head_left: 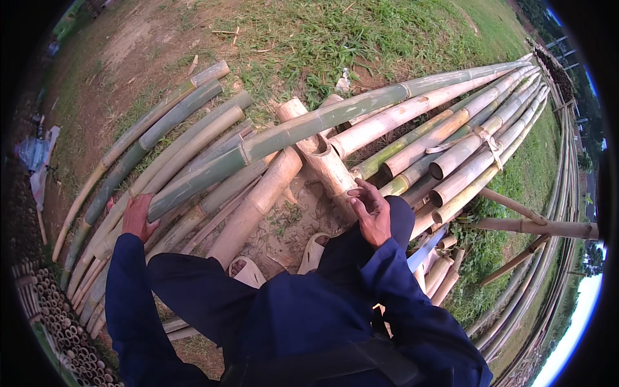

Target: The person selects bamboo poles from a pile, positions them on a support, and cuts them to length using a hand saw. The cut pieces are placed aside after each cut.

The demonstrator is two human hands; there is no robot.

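A long green bamboo pole slants across the view and rests on a notched bamboo support in front of me. My left hand is closed around the pole's near end at the left. Close to the support's lower end, my right hand is held with its fingers curled and the thumb against them. Whatever may be between those fingertips is too small to make out. A thick bamboo piece lies on the ground between my legs, its far end against the support.
Several cut bamboo poles lie at the left. A bundle of poles, tied with a strip, spreads to the right. A flat blue-grey strip and short bamboo pieces sit beside my right leg. Stacked bamboo ends show at lower left.
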